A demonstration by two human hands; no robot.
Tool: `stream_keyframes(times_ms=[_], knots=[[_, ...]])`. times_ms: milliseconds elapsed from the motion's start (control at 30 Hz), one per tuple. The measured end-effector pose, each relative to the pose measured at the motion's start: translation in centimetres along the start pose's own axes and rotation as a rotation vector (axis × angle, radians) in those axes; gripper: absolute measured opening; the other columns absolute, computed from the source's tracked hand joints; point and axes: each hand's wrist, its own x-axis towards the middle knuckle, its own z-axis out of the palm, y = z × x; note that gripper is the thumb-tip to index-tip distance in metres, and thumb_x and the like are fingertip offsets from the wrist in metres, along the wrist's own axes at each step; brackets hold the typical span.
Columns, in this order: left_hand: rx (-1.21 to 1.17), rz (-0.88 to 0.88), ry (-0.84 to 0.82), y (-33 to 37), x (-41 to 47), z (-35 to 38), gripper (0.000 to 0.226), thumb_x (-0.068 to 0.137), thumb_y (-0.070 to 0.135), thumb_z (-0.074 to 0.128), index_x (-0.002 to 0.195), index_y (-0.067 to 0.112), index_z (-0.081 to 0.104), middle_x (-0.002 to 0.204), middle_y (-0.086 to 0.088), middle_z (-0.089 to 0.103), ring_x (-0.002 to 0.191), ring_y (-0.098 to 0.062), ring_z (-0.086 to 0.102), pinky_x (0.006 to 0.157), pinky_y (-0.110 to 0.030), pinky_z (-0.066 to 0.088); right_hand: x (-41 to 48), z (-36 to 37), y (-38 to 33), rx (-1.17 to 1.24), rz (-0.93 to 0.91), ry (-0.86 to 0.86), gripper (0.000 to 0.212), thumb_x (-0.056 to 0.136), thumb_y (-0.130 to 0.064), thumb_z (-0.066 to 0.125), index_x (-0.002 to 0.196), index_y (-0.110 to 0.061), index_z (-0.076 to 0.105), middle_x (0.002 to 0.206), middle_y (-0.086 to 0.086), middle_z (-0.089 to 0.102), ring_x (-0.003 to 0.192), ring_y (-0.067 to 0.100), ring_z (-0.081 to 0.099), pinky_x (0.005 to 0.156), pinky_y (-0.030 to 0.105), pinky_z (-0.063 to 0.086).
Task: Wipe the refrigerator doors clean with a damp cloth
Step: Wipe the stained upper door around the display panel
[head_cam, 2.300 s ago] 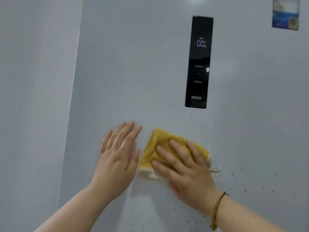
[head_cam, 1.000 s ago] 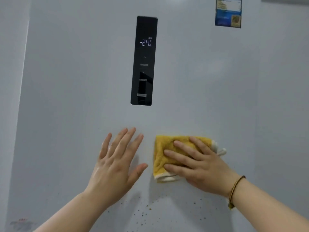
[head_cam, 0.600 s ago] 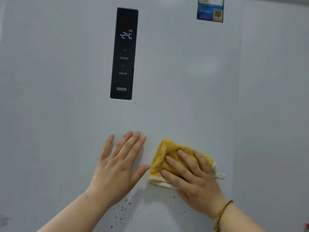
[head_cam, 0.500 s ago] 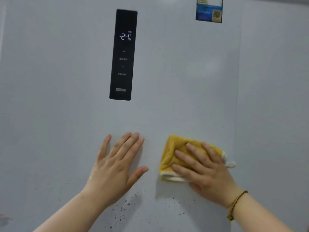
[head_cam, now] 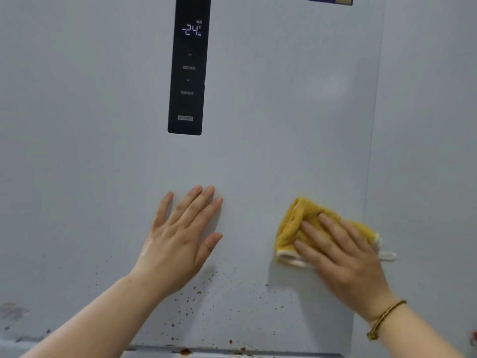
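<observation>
Judging by its bunched folds, the cloth (head_cam: 291, 228) is light, soft and limp, so it likely needs a flat palm on top rather than a pinch; being damp, it should cling to the smooth door (head_cam: 258, 156) yet may slide out from under loose fingers. It is a yellow terry cloth with a pale hem and a small white loop poking out past the right hand's outer side. It lies crumpled against the door under the right hand (head_cam: 346, 257), whose straight fingers press it flat without curling round it. The left hand (head_cam: 180, 239) is also released, spread flat on the bare door, well apart from the cloth. The door looks pale grey, glossy and hard, probably slippery when wet. Brown specks (head_cam: 196, 301) scatter below both hands and between the wrists, thickest near the door's bottom edge, so that patch is not yet wiped. A dark panel (head_cam: 188, 68) stands above the left hand.
</observation>
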Motion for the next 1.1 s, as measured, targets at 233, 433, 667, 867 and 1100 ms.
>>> stream_keyframes(times_ms=[233,433,667,867,1100], knots=[[-0.085,-0.063,-0.058,0.9,0.0,-0.4,0.046,0.096,0.039,0.019,0.133,0.015,0.032,0.138,0.002,0.034,0.13,-0.013,0.025,0.109,-0.032,0.002,1.0,-0.5,-2.3,0.122,0.362,0.033,0.03,0.099,-0.023,0.026,0.115,-0.017,0.05,0.123,0.006,0.05,0.117,0.034,0.041,0.091,0.048,0.037],[-0.48,-0.171,-0.275,2.7,-0.4,-3.0,0.058,0.093,0.039,0.04,0.121,0.053,-0.009,0.131,0.036,-0.018,0.11,0.034,-0.025,0.106,-0.009,-0.019,5.0,-5.8,-4.4,1.05,0.597,-0.262,0.046,0.069,-0.024,0.042,0.097,-0.055,0.061,0.107,-0.034,0.06,0.109,-0.009,0.052,0.09,0.002,0.037],[-0.819,-0.352,-0.299,0.0,-2.8,-7.1,0.051,0.055,0.053,0.068,0.1,0.057,0.045,0.124,0.046,0.018,0.13,0.01,0.022,0.105,-0.011,0.018,9.9,-5.0,-9.1,1.912,0.873,-0.682,0.036,0.058,-0.012,0.047,0.067,-0.034,0.074,0.066,-0.01,0.069,0.062,0.0,0.063,0.055,0.012,0.049],[-0.934,-0.812,-0.208,-7.3,-9.6,-11.2,0.011,0.079,0.027,0.068,0.074,0.027,0.059,0.084,0.018,0.063,0.079,0.003,0.06,0.074,-0.012,0.046,13.0,-1.7,-19.7,2.604,0.973,-0.854,0.055,0.054,-0.032,0.081,0.103,-0.009,0.07,0.104,0.013,0.07,0.091,0.024,0.068,0.072,0.03,0.056],[-0.745,-1.285,0.022,-18.5,-21.8,-19.8,0.012,0.089,0.023,0.054,0.078,0.019,0.052,0.076,0.0,0.057,0.074,-0.018,0.055,0.077,-0.04,0.048,19.6,-3.6,-37.8,3.037,1.016,-0.876,0.07,0.096,-0.045,0.034,0.143,0.001,0.012,0.149,0.023,0.013,0.138,0.037,0.013,0.116,0.047,0.01]])
